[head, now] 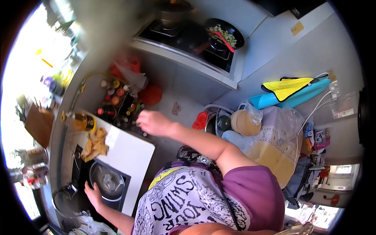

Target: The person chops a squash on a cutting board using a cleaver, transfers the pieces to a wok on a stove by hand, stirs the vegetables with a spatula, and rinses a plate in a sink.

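My left hand (pixel 94 197), fingers spread and holding nothing, is beside a round metal pan (pixel 107 180) in the black sink (pixel 124 188). I cannot tell whether its fingertips touch the rim. A metal piece shows inside the pan. My right hand (pixel 154 123) is raised over the floor, past the corner of the white counter (pixel 129 144), its fingers curled in. Nothing shows in it. Several capped bottles (pixel 116 100) stand beyond it. A crumpled tan cloth (pixel 95 145) lies on the counter by the sink, near a jug of yellow oil (pixel 83 122).
Chopped pale green food and a red spatula (pixel 224 42) are in a black wok (pixel 238 32) on the stove (pixel 188 38). A lidded pot (pixel 171 13) sits beside it. The faucet (pixel 69 189) borders the sink. At right stands a cloth-covered table (pixel 273 149) with round tan containers (pixel 245 122).
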Demonstrator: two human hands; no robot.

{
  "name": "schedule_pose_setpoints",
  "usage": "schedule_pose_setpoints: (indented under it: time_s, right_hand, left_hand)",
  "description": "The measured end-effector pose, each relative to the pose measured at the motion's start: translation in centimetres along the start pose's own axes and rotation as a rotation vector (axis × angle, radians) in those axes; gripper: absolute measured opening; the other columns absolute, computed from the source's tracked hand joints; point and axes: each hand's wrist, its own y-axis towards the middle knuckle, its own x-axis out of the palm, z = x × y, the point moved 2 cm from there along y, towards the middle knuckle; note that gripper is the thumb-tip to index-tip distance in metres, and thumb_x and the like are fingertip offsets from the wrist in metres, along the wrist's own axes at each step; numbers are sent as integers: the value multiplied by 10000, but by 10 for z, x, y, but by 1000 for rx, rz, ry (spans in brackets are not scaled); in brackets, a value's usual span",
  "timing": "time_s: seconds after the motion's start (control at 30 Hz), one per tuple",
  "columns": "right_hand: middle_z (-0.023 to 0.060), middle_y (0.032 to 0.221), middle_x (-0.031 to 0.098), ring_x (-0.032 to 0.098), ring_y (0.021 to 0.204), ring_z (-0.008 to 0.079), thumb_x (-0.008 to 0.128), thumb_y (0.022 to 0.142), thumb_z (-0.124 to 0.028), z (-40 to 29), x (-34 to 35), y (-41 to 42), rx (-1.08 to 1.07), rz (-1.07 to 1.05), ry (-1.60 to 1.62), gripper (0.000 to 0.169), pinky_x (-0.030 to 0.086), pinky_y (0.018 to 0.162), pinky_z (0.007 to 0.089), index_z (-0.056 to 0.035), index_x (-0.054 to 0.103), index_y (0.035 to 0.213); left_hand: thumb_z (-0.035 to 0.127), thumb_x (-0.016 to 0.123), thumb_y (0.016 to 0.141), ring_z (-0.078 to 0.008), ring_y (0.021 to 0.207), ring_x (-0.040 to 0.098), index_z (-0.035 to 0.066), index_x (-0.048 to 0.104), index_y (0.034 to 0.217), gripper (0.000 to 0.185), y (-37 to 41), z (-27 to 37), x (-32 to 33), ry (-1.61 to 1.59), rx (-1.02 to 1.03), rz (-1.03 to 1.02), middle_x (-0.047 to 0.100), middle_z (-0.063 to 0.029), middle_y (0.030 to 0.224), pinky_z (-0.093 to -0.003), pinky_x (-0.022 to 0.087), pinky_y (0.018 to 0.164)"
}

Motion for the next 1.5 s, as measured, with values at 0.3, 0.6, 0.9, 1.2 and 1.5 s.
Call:
schedule_pose_setpoints:
  time_s: [0.3, 0.6, 0.9, 1.2, 1.5]
  right_hand:
    - [187, 1005, 561, 596, 869, 374, 612, 809, -172, 216, -289, -81, 622, 349, -485, 218, 507, 750, 443, -26, 584, 969]
    - [165, 1144, 490, 580, 925, 385, 694, 767, -124, 330, -368, -77, 864, 400, -707, 407, 517, 781, 437, -42, 513, 1122]
    - [186, 1068, 539, 622, 857, 364, 534, 798, -47, 364, -398, -28, 923, 293, -734, 347, 519, 724, 456, -79, 495, 1142]
    - [120, 858, 616, 608, 798, 340, 632, 739, -134, 316, -470, -42, 928, 127, -675, 255, 477, 662, 453, -117, 567, 986]
    - [134, 814, 607, 594, 785, 341, 602, 760, -123, 241, -502, -29, 1060, 26, -652, 131, 468, 668, 450, -84, 575, 882]
  left_hand:
    - [211, 582, 901, -314, 1096, 551, 68, 485, 1299, 434, 20, 330, 16, -236, 467, 66, 510, -157, 1254, -374, 456, 931]
    - [179, 583, 879, -361, 1077, 539, 45, 506, 1266, 417, 63, 511, 69, -292, 797, 0, 530, -202, 1193, -403, 448, 918]
    - [232, 636, 849, -334, 999, 590, 30, 527, 1245, 458, 55, 716, 144, -460, 1112, -593, 575, -211, 1144, -377, 470, 876]
    - [350, 659, 857, -224, 836, 634, 28, 364, 1336, 648, 12, 814, 246, -520, 698, -1465, 597, -177, 1028, -334, 530, 706]
    - [309, 630, 882, -172, 647, 602, 49, 382, 1227, 498, 4, 814, 247, -496, 457, -1741, 610, -112, 838, -326, 540, 531]
